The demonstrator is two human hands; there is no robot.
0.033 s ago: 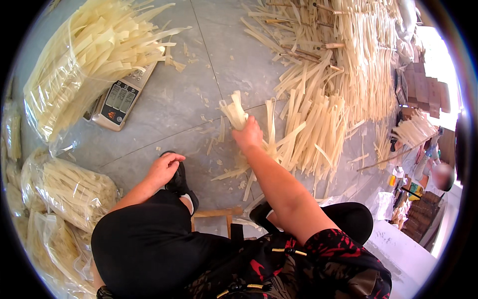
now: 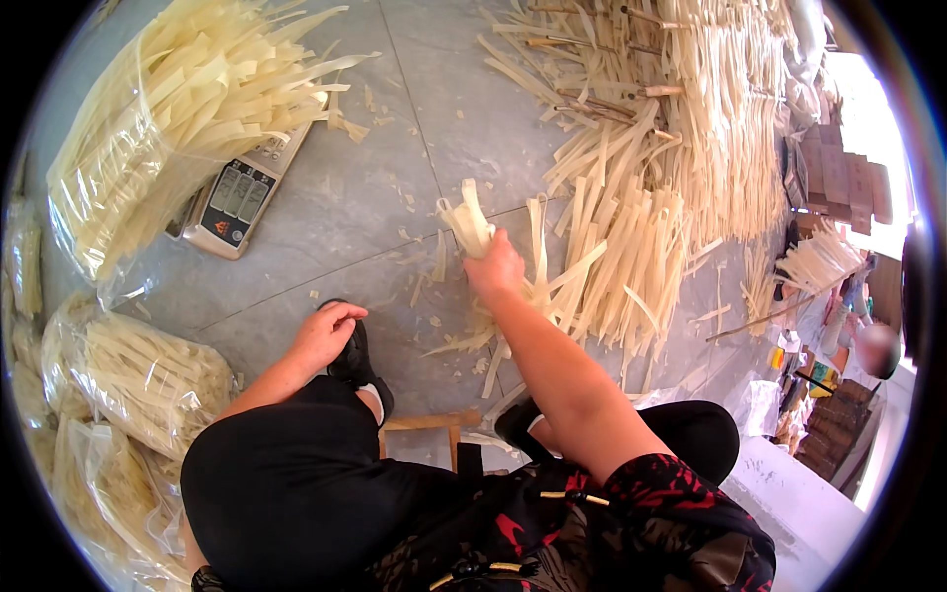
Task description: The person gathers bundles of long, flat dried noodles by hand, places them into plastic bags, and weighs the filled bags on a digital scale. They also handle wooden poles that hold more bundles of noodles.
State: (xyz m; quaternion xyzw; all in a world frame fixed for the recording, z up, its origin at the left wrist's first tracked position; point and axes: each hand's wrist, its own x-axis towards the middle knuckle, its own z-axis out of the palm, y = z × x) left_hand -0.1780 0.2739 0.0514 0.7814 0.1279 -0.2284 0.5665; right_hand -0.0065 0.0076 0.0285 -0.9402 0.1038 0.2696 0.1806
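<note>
My right hand (image 2: 498, 268) is closed round a short bundle of flat pale strips (image 2: 470, 219), whose folded ends stick out beyond the fingers. Just right of it, a loose heap of long flat pale strips (image 2: 626, 266) lies on the floor. My left hand (image 2: 324, 335) hangs above my left shoe with nothing in it, its fingers loosely extended. Farther left, a digital scale (image 2: 234, 211) shows partly beneath a large clear bag (image 2: 99, 192) full of the same strips.
More filled clear bags (image 2: 148, 370) lie at the left. Strips with sticks through them (image 2: 725, 118) cover the far right floor. A small wooden stool (image 2: 424, 421) stands between my legs. At the right edge are stacked cartons (image 2: 838, 178) and another person (image 2: 856, 331).
My right hand has shifted very slightly to the right with the bundle of strips. My left hand has not moved.
</note>
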